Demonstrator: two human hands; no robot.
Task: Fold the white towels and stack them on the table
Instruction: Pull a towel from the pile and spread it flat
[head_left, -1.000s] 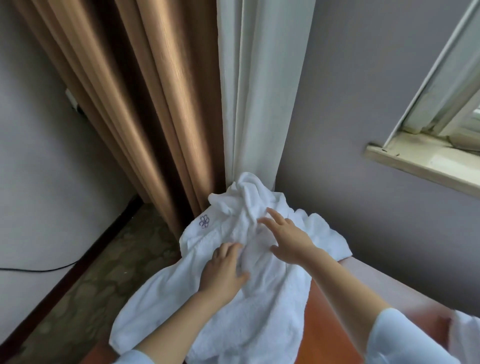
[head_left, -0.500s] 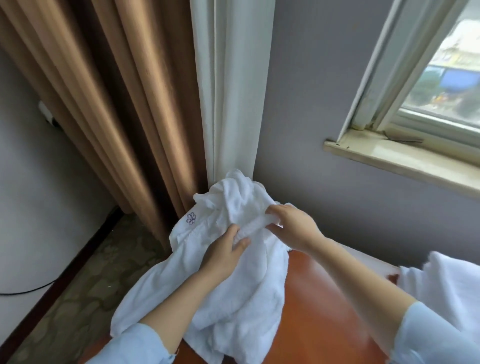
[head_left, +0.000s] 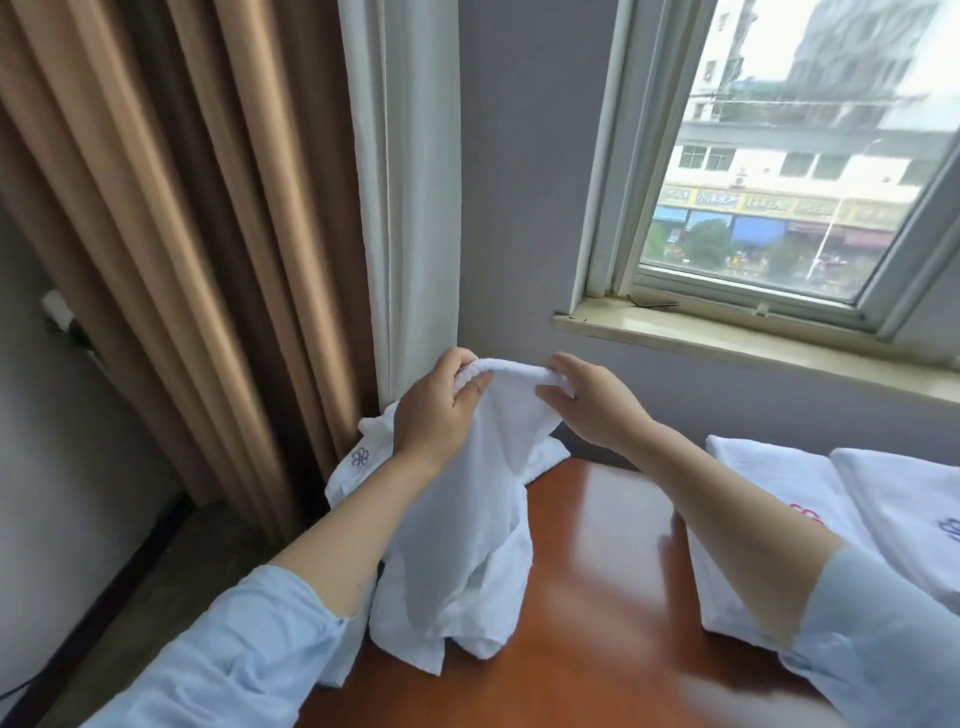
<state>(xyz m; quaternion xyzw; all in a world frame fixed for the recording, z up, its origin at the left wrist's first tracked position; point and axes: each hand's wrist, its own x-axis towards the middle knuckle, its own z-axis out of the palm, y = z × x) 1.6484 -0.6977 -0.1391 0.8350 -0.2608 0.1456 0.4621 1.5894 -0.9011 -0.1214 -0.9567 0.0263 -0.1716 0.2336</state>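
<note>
The grip of the left hand (head_left: 436, 410) and the right hand (head_left: 597, 405) pinches the top edge of the white towel (head_left: 467, 519) — half a second ago it was held low and crumpled, now it is raised. Probably the folding can begin. The towel hangs below the grip, its lower end on the bench (head_left: 597, 597) — folded towels (head_left: 779, 483) lie at the right.

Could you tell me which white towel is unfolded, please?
The crumpled towel gripped by the left hand and right hand; the two folded towels lie flat at right.
</note>
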